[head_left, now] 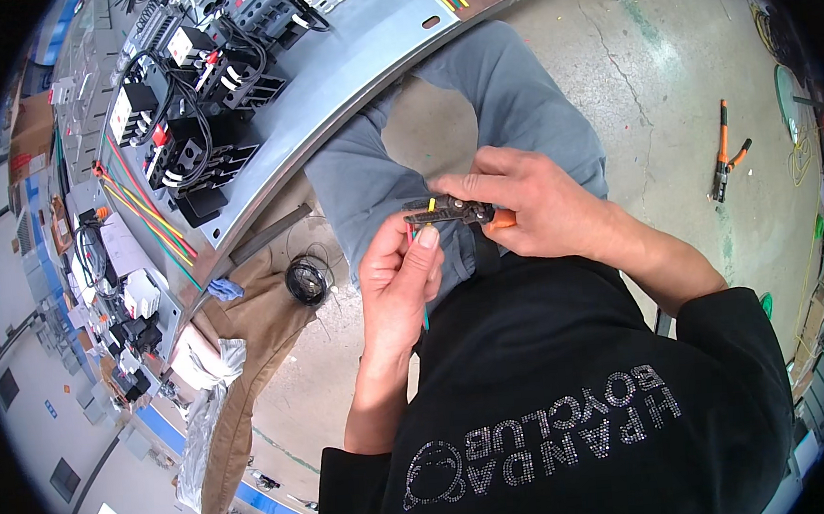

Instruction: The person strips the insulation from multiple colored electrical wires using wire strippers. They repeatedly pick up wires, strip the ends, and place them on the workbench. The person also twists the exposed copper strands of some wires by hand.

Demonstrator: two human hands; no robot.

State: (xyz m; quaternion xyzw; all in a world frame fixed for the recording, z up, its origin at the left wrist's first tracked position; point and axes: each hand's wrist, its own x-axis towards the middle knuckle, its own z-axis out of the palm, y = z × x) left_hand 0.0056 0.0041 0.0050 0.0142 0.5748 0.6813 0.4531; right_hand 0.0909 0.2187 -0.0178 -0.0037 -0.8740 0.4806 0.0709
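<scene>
Over cracked floor point(654, 97), beside metal panel point(346, 71), left hand point(397, 282) pinching wires point(431, 204), right hand point(534, 201) clasping pliers point(471, 212)

We are in an electrical workshop. We see wired black electrical parts point(205, 166) on a metal plate point(324, 91), and pliers point(723, 151) on the concrete floor point(628, 70).

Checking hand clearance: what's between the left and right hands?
In the head view, a dark pliers-like tool, held in the right hand, spans the gap to the left hand; a yellow piece shows at its jaws.
</scene>
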